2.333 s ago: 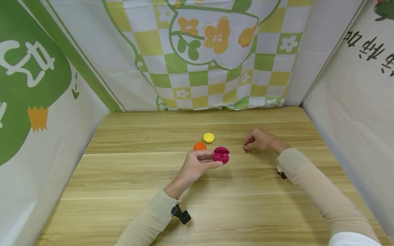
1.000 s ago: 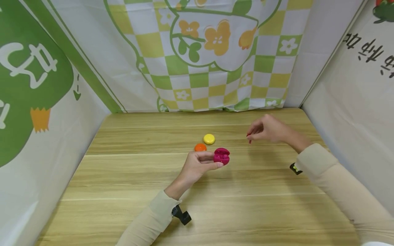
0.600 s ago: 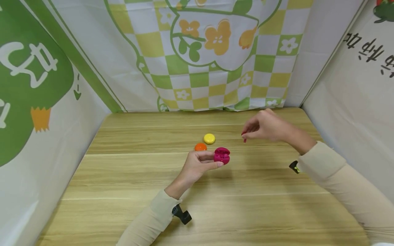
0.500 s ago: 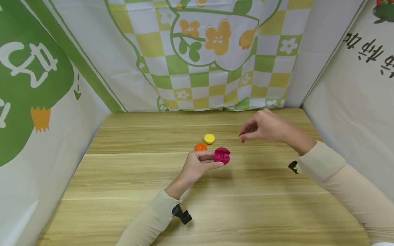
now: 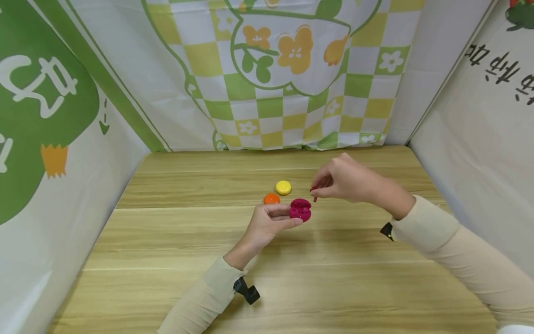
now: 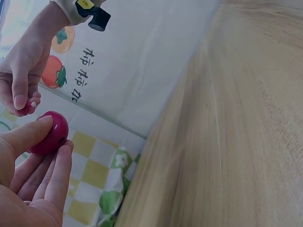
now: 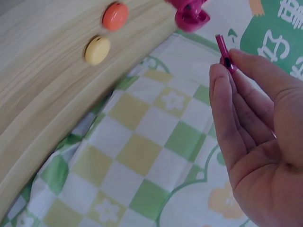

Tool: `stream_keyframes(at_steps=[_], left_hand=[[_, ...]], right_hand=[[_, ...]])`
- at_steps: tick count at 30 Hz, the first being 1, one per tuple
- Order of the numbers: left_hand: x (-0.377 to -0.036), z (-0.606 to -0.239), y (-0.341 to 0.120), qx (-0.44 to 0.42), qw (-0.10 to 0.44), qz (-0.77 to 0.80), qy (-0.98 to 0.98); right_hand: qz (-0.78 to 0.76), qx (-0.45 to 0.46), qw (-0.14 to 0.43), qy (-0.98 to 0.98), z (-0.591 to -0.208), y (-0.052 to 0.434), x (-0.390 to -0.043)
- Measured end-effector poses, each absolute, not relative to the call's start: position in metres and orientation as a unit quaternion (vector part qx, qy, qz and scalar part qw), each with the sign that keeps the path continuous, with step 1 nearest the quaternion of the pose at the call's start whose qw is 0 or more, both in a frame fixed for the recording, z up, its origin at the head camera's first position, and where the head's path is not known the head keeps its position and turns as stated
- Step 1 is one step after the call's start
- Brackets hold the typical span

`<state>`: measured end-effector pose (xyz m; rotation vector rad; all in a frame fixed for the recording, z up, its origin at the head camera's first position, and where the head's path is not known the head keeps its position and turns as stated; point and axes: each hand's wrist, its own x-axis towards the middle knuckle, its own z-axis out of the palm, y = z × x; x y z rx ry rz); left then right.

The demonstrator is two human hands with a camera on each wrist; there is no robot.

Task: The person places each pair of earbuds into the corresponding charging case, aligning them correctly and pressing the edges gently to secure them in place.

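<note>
My left hand (image 5: 269, 222) pinches a magenta clamshell case (image 5: 300, 209) between thumb and fingers, held open just above the wooden table (image 5: 267, 278). The case (image 6: 49, 132) shows as a round magenta shell in the left wrist view, and from below (image 7: 191, 14) in the right wrist view. My right hand (image 5: 340, 182) hovers just right of the case and pinches a small magenta stick-shaped piece (image 5: 314, 196) with its tip pointing down. That piece (image 7: 223, 52) is held at my fingertips in the right wrist view.
An orange round case (image 5: 271, 199) and a yellow round case (image 5: 283, 187) lie shut on the table behind my left hand. Printed fabric walls (image 5: 267, 74) close in the back and both sides. Bare wood spreads in front.
My right hand lifted the small magenta piece off the table and carried it leftward, ending close beside the open case. My left hand and the case stayed put.
</note>
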<state>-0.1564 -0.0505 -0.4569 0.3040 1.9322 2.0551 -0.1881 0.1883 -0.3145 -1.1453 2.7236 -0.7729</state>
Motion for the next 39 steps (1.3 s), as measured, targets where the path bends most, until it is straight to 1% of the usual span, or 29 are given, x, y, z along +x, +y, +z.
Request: stream_keyframes(at_steps=[8, 13, 18, 29, 39], left_hand=[[-0.157, -0.459, -0.050, 0.108, 0.150, 0.718, 0.671], [-0.157, -0.458, -0.050, 0.116, 0.148, 0.717, 0.671], [-0.157, -0.457, -0.050, 0.116, 0.146, 0.717, 0.672], [-0.157, -0.457, -0.049, 0.114, 0.150, 0.720, 0.669], [-0.156, -0.457, -0.048, 0.113, 0.133, 0.716, 0.676]], right_hand=[[-0.249, -0.385, 0.032, 0.888, -0.318, 0.171, -0.180], [-0.249, -0.390, 0.034, 0.886, -0.321, 0.162, -0.178], [-0.246, -0.393, 0.041, 0.885, -0.325, 0.157, -0.177], [-0.233, -0.406, 0.028, 0.883, -0.333, 0.152, -0.175], [-0.143, -0.411, -0.005, 0.901, -0.337, 0.144, -0.166]])
